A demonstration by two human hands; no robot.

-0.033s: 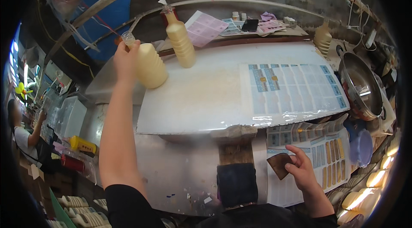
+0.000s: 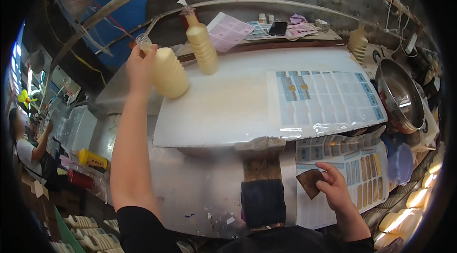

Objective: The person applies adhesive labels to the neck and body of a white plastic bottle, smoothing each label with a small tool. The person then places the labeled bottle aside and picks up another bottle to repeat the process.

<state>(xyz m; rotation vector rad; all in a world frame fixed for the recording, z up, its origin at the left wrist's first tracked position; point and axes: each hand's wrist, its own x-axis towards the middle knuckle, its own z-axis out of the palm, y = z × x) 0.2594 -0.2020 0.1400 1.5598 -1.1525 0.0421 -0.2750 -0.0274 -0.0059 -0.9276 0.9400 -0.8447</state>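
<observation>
At the far left of the white board (image 2: 214, 110), my left hand (image 2: 139, 65) is closed round a cream plastic bottle (image 2: 170, 74) just below its clear open neck. The bottle leans a little, its lower end by the board's edge. To its right stands a second cream bottle (image 2: 202, 48) with ribbed sides. My right hand (image 2: 337, 187), near me on the right, pinches a flat dark brown square piece (image 2: 310, 183) between thumb and fingers. It is over printed sticker sheets (image 2: 352, 169). A light blue sticker sheet (image 2: 328, 105) lies on the board's right half.
A wide metal pan (image 2: 402, 93) stands on the right, with a purple-blue basin (image 2: 401, 165) below it. A dark folded cloth (image 2: 263, 204) lies near me. A phone (image 2: 278, 28) and papers lie behind the board. Another person (image 2: 31, 150) sits at the far left.
</observation>
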